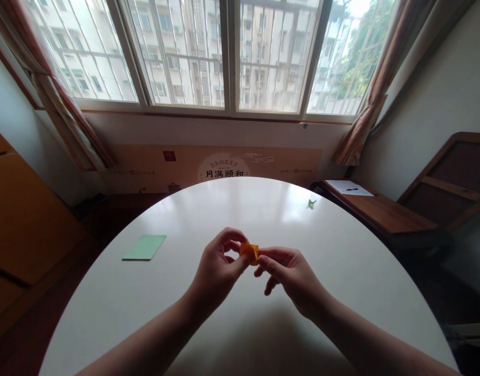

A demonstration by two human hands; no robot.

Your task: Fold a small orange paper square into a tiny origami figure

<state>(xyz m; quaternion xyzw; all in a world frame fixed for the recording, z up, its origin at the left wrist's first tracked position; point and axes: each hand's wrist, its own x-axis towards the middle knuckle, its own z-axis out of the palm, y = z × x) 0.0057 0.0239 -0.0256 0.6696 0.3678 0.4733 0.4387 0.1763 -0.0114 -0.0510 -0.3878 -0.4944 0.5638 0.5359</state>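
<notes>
A small folded piece of orange paper [255,253] is held up over the middle of the round white table. My left hand [223,258] pinches its left side between thumb and fingers. From the right, the thumb and index finger of my right hand [287,266] close on its edge, while the lower fingers hang loosely curled. The paper has creased faces; its far side is hidden from me. To the left lies a flat stack or sheet of light green square paper [144,247]. A little folded green paper figure [311,204] rests near the far right edge.
The white table [177,334] has a curved far edge below a barred window [185,57]. Behind it stands a printed cardboard panel [145,162]. At right, a wooden chair [396,209] carries a white sheet [349,188] with a dark pen-like object on it.
</notes>
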